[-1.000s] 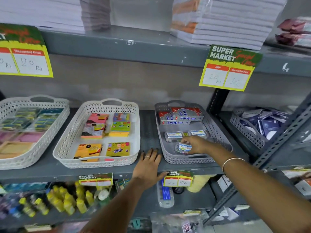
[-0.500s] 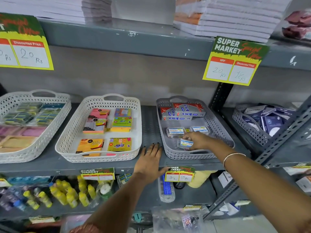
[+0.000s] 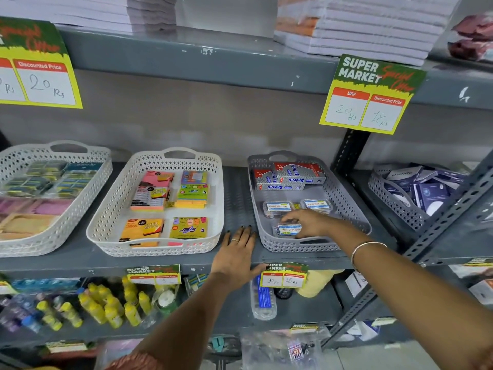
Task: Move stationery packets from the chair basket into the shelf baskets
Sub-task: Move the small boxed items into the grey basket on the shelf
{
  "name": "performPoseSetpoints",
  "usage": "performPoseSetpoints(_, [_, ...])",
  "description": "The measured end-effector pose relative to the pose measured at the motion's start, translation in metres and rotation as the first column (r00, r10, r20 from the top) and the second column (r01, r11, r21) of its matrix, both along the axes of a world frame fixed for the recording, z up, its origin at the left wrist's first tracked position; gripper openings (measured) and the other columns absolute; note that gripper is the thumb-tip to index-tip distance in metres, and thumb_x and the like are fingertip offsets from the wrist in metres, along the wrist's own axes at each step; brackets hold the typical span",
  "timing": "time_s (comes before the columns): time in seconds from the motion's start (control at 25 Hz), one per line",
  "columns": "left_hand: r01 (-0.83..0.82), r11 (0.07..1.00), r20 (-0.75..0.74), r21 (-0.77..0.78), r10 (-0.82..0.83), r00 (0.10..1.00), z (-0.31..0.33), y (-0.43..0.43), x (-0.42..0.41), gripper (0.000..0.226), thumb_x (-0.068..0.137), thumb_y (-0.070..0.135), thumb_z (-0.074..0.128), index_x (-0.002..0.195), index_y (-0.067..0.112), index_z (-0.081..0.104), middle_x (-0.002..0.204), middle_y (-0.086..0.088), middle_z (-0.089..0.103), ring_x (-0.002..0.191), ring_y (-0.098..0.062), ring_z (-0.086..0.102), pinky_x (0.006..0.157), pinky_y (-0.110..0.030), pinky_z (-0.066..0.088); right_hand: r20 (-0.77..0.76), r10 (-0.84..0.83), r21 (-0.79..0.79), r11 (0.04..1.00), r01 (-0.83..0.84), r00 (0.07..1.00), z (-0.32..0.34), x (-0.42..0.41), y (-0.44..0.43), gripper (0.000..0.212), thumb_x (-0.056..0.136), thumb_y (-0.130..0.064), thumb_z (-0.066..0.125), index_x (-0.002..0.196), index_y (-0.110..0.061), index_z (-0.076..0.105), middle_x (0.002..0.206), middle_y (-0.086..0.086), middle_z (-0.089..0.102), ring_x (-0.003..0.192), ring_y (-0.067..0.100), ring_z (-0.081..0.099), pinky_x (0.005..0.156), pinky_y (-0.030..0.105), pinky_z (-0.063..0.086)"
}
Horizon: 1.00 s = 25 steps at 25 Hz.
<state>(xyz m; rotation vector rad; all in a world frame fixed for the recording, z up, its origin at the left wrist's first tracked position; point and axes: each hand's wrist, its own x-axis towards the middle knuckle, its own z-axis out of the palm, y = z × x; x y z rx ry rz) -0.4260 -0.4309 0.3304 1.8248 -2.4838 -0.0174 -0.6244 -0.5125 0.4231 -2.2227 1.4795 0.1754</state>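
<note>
Head view: the right hand curls its fingers around a small packet at the front of the grey basket, near two similar packets. The left hand lies flat on the shelf, fingers straight. The chair basket is not visible, so I cannot tell how much is left.

I see a yellow price sign at the upper right, hanging under stacked paper. At the lower left, yellow bottles stand on the lower shelf, near a smaller price tag.
</note>
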Motion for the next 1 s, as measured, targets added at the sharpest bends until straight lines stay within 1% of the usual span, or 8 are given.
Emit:
performPoseSetpoints(0.32, [-0.003,1.000,0.012,-0.012,0.003,1.000,-0.001,0.000,0.000,0.084,0.089,0.066,0.029,0.149,0.013,0.005,0.158,-0.005,0.005,0.143,-0.021,0.001,0.117,-0.044,0.004,0.015,0.033,0.003,0.999,-0.033,0.999,0.000,0.000,0.001,0.059,0.078,0.006,0.064,0.132,-0.013,0.049,0.142,0.006,0.048,0.131,0.021,0.043,0.106,0.026,0.033])
performPoseSetpoints(0.48, [-0.003,1.000,0.019,-0.021,0.003,1.000,-0.001,0.000,-0.001,0.084,0.089,0.066,0.029,0.149,0.014,0.005,0.158,-0.004,0.005,0.143,-0.020,0.001,0.117,-0.043,0.003,0.021,0.038,0.000,0.999,-0.038,0.999,0.001,0.002,0.004,0.058,0.079,0.005,0.065,0.132,-0.012,0.049,0.141,0.006,0.049,0.130,0.021,0.045,0.098,0.016,0.029])
performPoseSetpoints(0.64, [0.003,1.000,0.012,-0.016,-0.002,1.000,-0.001,0.000,0.000,0.083,0.089,0.065,0.030,0.149,0.014,0.004,0.158,-0.004,0.004,0.143,-0.020,0.000,0.117,-0.043,0.002,0.018,0.013,0.023,1.000,-0.013,1.000,0.006,0.003,0.008,0.063,0.080,0.002,0.065,0.137,-0.014,0.043,0.142,0.011,0.046,0.129,0.022,0.044,0.105,0.025,0.032])
performPoseSetpoints(0.72, [0.018,1.000,0.006,-0.009,-0.018,1.000,0.002,0.000,0.000,0.085,0.088,0.066,0.033,0.149,0.014,0.004,0.158,-0.004,0.003,0.143,-0.020,-0.001,0.117,-0.043,0.002,0.066,-0.041,0.036,0.999,0.038,0.997,0.011,0.004,0.009,0.071,0.079,-0.005,0.069,0.141,-0.019,0.036,0.138,0.017,0.047,0.122,0.024,0.048,0.101,0.030,0.037])
performPoseSetpoints(0.8, [0.026,0.999,-0.015,-0.022,-0.027,1.000,0.003,0.005,0.002,0.087,0.087,0.066,0.037,0.149,0.014,0.005,0.158,-0.004,0.002,0.143,-0.020,-0.001,0.117,-0.042,0.002,0.138,-0.062,-0.008,0.998,0.063,0.988,0.021,0.009,0.010,0.073,0.078,-0.014,0.072,0.141,-0.019,0.034,0.132,0.018,0.051,0.112,0.024,0.052,0.094,0.032,0.041])
performPoseSetpoints(0.88, [0.043,0.996,-0.049,-0.080,-0.047,0.998,0.007,0.016,0.012,0.085,0.087,0.065,0.037,0.148,0.012,0.011,0.157,-0.005,0.007,0.143,-0.021,0.003,0.117,-0.039,0.004,0.193,-0.036,-0.116,0.992,0.060,0.981,0.033,0.025,0.009,0.067,0.080,-0.020,0.070,0.138,-0.018,0.038,0.126,0.016,0.056,0.101,0.021,0.055,0.089,0.031,0.044])
performPoseSetpoints(0.92, [0.067,0.991,-0.063,-0.119,-0.075,0.995,0.009,0.023,0.019,0.082,0.087,0.065,0.035,0.147,0.011,0.017,0.156,-0.007,0.012,0.142,-0.022,0.008,0.117,-0.037,0.006,0.222,-0.014,-0.171,0.984,0.053,0.975,0.041,0.038,0.008,0.063,0.081,-0.021,0.069,0.136,-0.017,0.040,0.122,0.015,0.058,0.098,0.022,0.057,0.089,0.033,0.046])
performPoseSetpoints(1.0, [0.123,0.972,-0.057,-0.201,-0.137,0.989,0.011,0.043,0.039,0.075,0.087,0.062,0.032,0.140,0.008,0.034,0.148,-0.010,0.033,0.137,-0.025,0.027,0.114,-0.034,0.014,0.305,0.063,-0.267,0.964,0.022,0.950,0.056,0.075,0.006,0.053,0.082,-0.021,0.067,0.131,-0.013,0.047,0.110,0.014,0.062,0.090,0.021,0.059,0.088,0.037,0.048])
